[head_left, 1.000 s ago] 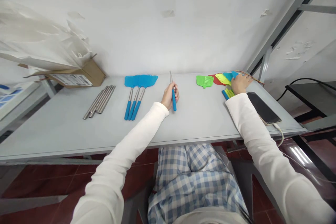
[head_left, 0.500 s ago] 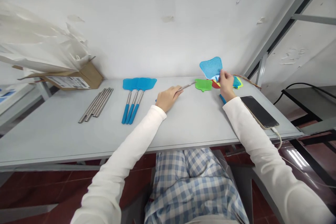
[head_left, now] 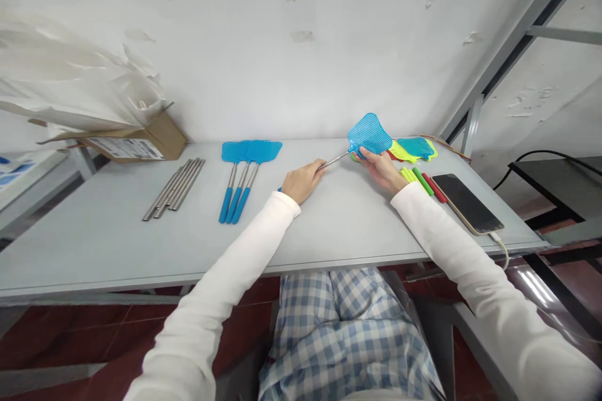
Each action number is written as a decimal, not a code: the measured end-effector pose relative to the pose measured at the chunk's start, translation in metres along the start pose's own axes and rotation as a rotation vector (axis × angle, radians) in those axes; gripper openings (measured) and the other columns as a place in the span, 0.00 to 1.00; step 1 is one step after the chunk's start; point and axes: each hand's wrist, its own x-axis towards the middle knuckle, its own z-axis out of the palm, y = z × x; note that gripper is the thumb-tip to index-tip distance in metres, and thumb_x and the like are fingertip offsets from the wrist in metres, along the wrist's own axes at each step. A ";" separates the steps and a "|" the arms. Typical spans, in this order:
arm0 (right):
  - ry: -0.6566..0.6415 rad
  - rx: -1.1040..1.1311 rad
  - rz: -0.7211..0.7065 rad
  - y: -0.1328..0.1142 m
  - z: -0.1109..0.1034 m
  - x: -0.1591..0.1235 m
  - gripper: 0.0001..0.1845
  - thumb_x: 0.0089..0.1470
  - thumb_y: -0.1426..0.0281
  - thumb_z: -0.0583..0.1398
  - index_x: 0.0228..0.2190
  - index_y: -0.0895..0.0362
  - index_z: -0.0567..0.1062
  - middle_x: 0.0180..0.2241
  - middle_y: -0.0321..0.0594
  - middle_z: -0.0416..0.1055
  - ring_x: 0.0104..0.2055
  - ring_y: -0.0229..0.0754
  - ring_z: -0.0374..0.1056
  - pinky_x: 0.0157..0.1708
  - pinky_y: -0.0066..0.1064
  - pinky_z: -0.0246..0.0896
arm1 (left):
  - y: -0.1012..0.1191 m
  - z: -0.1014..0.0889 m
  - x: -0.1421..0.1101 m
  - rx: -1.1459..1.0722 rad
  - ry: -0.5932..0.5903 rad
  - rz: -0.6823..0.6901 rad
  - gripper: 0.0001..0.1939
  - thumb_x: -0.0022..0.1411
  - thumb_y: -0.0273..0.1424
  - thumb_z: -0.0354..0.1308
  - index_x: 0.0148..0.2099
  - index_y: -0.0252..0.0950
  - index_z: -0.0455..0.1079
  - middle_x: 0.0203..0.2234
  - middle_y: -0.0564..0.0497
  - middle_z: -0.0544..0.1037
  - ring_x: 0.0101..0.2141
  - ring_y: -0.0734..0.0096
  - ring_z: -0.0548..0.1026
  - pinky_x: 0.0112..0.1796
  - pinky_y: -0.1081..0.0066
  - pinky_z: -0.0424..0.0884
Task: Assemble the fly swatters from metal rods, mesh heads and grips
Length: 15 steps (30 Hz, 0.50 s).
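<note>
My left hand (head_left: 302, 182) is closed around a thin metal rod (head_left: 336, 160) that points right; a bit of blue shows by its knuckles. In my right hand (head_left: 382, 169) is a blue fly swatter head (head_left: 369, 131), pinched near its narrow base. The rod's tip meets that base; how far it goes in cannot be made out. Behind my right hand lie yellow, red and green swatter heads (head_left: 405, 151) with another blue swatter head (head_left: 416, 147) on top. Beside its wrist are yellow, green and red handle tubes (head_left: 423, 181).
Three blue fly swatters (head_left: 244, 169) lie side by side left of my left hand. Several metal tubes (head_left: 176, 188) lie farther left, near a cardboard box (head_left: 157, 138). A phone (head_left: 468, 202) with a cable rests at the right. A white wall (head_left: 226, 62) stands behind the table.
My right hand has brought the blue swatter head left and down to the rod's tip. The handle tubes by its wrist have come into view, and the green head is now mostly hidden.
</note>
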 end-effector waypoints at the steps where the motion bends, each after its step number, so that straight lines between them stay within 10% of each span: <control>1: -0.003 0.000 0.004 0.001 0.000 0.000 0.20 0.35 0.67 0.74 0.31 0.50 0.73 0.34 0.30 0.76 0.39 0.37 0.72 0.50 0.36 0.70 | 0.000 0.000 0.000 0.005 0.000 0.005 0.16 0.70 0.43 0.44 0.53 0.46 0.68 0.41 0.47 0.80 0.41 0.60 0.77 0.35 0.72 0.62; 15: 0.027 0.015 0.021 0.006 0.003 -0.004 0.25 0.34 0.68 0.74 0.37 0.48 0.75 0.34 0.31 0.77 0.39 0.39 0.73 0.49 0.36 0.72 | -0.005 0.002 0.000 -0.026 0.003 0.022 0.19 0.70 0.44 0.44 0.54 0.47 0.70 0.45 0.47 0.80 0.44 0.57 0.77 0.40 0.69 0.65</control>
